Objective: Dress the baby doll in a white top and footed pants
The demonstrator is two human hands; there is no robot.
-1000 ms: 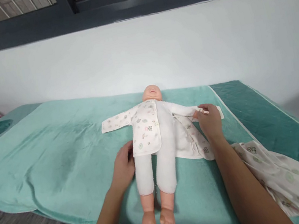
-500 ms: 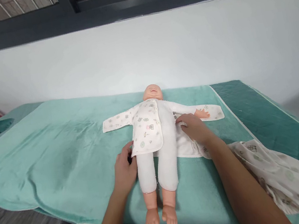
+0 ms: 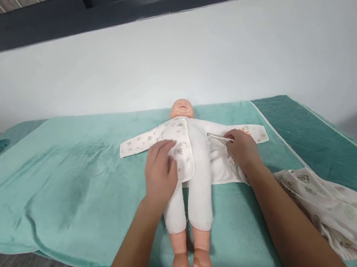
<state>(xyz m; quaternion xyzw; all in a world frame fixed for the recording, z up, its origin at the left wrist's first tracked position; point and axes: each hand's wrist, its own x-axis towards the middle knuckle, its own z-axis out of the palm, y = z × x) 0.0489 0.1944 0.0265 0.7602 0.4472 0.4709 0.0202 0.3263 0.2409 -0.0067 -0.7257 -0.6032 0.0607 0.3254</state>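
in the head view, the doll (image 3: pixel 200 157) lies face-up on the green blanket (image 3: pixel 69 180); its printed shirt (image 3: pixel 183 144) seems half on: one sleeve and front panel cover it, while the other arm rests atop its sleeve (image 3: pixel 259 133), that panel spread open beside the body. the right hand's grip looks narrow, pinching that panel's edge; whether the left hand (image 3: pixel 160 171) holds cloth, i cannot tell. since the earlier frame, the left hand rose from the hem onto the front, and the right hand (image 3: pixel 244 149) moved outward.
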